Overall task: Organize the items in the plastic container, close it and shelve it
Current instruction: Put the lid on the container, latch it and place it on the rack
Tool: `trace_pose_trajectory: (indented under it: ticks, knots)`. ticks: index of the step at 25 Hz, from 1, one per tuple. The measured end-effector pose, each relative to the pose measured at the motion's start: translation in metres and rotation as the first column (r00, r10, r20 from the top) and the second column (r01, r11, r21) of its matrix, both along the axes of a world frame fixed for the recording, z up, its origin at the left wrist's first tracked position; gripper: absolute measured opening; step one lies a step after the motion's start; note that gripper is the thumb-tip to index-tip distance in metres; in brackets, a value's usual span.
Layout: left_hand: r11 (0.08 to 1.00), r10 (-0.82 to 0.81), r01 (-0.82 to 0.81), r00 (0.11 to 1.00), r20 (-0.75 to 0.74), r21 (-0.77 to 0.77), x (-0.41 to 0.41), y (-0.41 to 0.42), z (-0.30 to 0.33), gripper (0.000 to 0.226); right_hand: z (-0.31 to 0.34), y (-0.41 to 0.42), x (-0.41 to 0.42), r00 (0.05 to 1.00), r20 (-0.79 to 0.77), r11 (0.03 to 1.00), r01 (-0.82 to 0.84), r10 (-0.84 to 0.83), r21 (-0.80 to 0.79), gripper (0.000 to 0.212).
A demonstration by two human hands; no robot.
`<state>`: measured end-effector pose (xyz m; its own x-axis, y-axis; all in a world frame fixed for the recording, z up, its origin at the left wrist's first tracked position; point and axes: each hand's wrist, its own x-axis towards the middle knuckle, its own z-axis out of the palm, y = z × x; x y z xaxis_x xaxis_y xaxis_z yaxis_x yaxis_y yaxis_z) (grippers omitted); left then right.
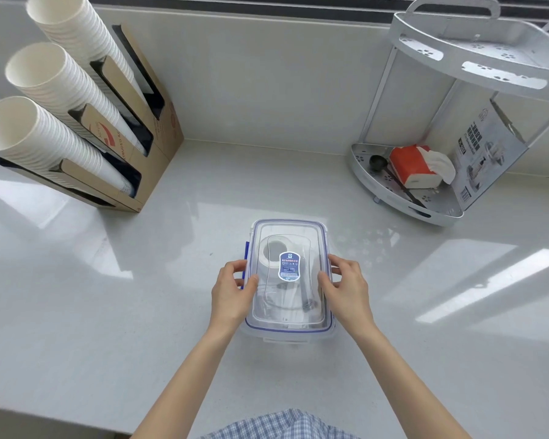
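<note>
A clear plastic container [288, 324] with a blue seal stands on the white counter, its transparent lid [287, 231] on top with a blue label in the middle. Through the lid I see a white roll of tape [271, 251] and other dim items. My left hand [232, 293] grips the container's left side at the blue side clip [245, 248], thumb on the lid. On the right side, my right hand [346, 289] holds the edge over the right clip, thumb resting on the lid.
A cardboard holder [146, 128] with three stacks of paper cups stands at the back left. A white two-tier corner shelf [425, 213] stands at the back right, holding a red tissue pack [409, 167], a black spoon [390, 175] and a printed box [485, 153].
</note>
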<state>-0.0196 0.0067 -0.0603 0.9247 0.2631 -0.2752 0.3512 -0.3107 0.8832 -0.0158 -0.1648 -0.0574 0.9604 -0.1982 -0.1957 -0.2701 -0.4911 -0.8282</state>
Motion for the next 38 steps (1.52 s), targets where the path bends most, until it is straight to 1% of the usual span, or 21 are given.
trace_pose_trajectory:
  ticks: [2, 4, 6, 9, 12, 14, 15, 16, 18, 19, 21, 25, 29, 34, 36, 38]
  knots:
    - [0.998, 0.001, -0.002, 1.000, -0.024, -0.056, 0.000, 0.003, -0.002, 0.035, -0.001, 0.000, -0.002, 0.999, 0.010, 0.998, 0.030, -0.031, 0.052, 0.040]
    - [0.992, 0.013, -0.019, 0.999, -0.050, -0.121, -0.001, 0.006, -0.003, 0.037, -0.002, 0.000, -0.004, 0.997, -0.024, 0.992, 0.080, -0.078, 0.094, 0.043]
    - [0.992, 0.030, -0.038, 0.997, -0.064, -0.124, -0.002, 0.007, -0.004, 0.040, -0.003, -0.002, -0.005, 0.985, -0.123, 0.977, 0.142, -0.123, 0.159, 0.051]
    - [0.987, 0.039, -0.052, 0.996, -0.086, -0.153, -0.003, 0.005, -0.003, 0.040, -0.009, -0.010, -0.004, 0.955, -0.284, 0.963, 0.157, -0.092, 0.218, 0.061]
    - [0.986, 0.023, -0.036, 0.996, -0.080, -0.164, -0.003, 0.006, -0.004, 0.036, -0.016, -0.013, -0.002, 0.939, -0.341, 0.972, 0.128, -0.055, 0.195, 0.054]
    - [0.987, 0.020, -0.031, 0.997, -0.070, -0.156, -0.002, 0.007, -0.005, 0.034, -0.019, -0.012, -0.003, 0.944, -0.324, 0.970, 0.132, -0.061, 0.204, 0.067]
    - [0.988, 0.020, -0.030, 0.998, -0.068, -0.153, -0.002, 0.007, -0.005, 0.034, -0.019, -0.012, -0.003, 0.949, -0.308, 0.969, 0.139, -0.071, 0.203, 0.067]
    - [0.988, 0.022, -0.031, 0.998, -0.064, -0.148, -0.002, 0.007, -0.006, 0.033, -0.016, -0.012, -0.003, 0.951, -0.296, 0.968, 0.150, -0.085, 0.203, 0.062]
    - [0.992, 0.029, -0.035, 0.998, -0.047, -0.117, -0.002, 0.007, -0.008, 0.032, -0.013, -0.013, -0.001, 0.963, -0.244, 0.964, 0.166, -0.112, 0.210, 0.045]
    - [0.995, 0.031, -0.034, 0.999, -0.035, -0.095, -0.002, 0.007, -0.009, 0.031, -0.012, -0.011, 0.000, 0.972, -0.204, 0.969, 0.159, -0.119, 0.188, 0.040]
    - [0.998, 0.032, -0.032, 0.999, -0.008, -0.049, -0.003, 0.005, -0.009, 0.030, -0.013, -0.008, 0.001, 0.984, -0.139, 0.986, 0.128, -0.113, 0.109, 0.038]
    - [0.998, 0.024, -0.026, 0.999, 0.028, 0.052, -0.003, 0.003, -0.008, 0.031, -0.016, -0.001, -0.001, 0.993, -0.076, 0.996, 0.084, -0.085, -0.021, 0.026]
    - [0.989, 0.004, -0.014, 0.998, 0.069, 0.146, -0.005, 0.003, -0.008, 0.033, -0.009, 0.002, -0.002, 0.998, -0.051, 0.993, 0.040, -0.046, -0.115, 0.029]
    - [0.985, -0.008, -0.005, 0.997, 0.074, 0.170, -0.004, 0.002, -0.009, 0.034, -0.006, 0.003, 0.000, 0.999, -0.047, 0.975, -0.002, -0.008, -0.220, 0.028]
    - [0.984, -0.018, 0.005, 0.997, 0.071, 0.175, -0.003, 0.003, -0.008, 0.033, -0.006, 0.003, 0.001, 0.999, -0.046, 0.976, -0.004, -0.006, -0.218, 0.028]
    - [0.980, -0.048, 0.034, 0.996, 0.069, 0.195, -0.003, 0.002, -0.007, 0.032, -0.006, 0.000, 0.001, 0.998, -0.044, 0.992, 0.037, -0.042, -0.118, 0.025]
